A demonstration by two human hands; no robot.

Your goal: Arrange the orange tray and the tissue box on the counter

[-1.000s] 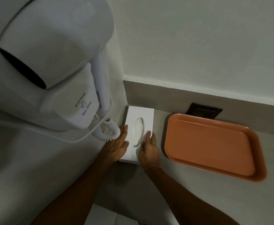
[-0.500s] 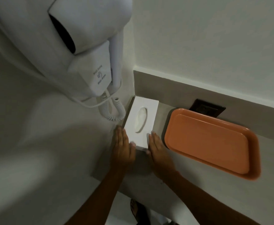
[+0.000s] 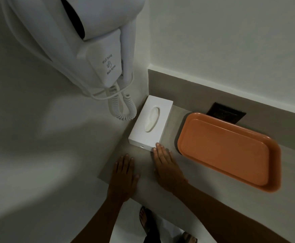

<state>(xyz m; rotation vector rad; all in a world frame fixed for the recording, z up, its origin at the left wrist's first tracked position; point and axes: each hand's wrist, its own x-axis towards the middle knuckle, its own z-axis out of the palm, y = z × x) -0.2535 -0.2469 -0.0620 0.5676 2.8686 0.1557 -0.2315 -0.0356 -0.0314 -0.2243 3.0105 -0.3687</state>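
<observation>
Just ahead of the right hand (image 3: 166, 165), fingertips touching its corner, the tissue box (image 3: 150, 126) looks light, rigid; both grips flat, empty, left hand (image 3: 124, 178) clear.

Wall-hung hair dryer (image 3: 97, 41), coiled cord (image 3: 124, 109); dark, perhaps socket plate (image 3: 225, 114).

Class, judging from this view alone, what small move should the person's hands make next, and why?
Probably draw the right hand back: its fingertips still meet the white rectangular tissue box, which already sits in the corner beside the orange plastic tray. The left hand lies flat, clear of it.
</observation>
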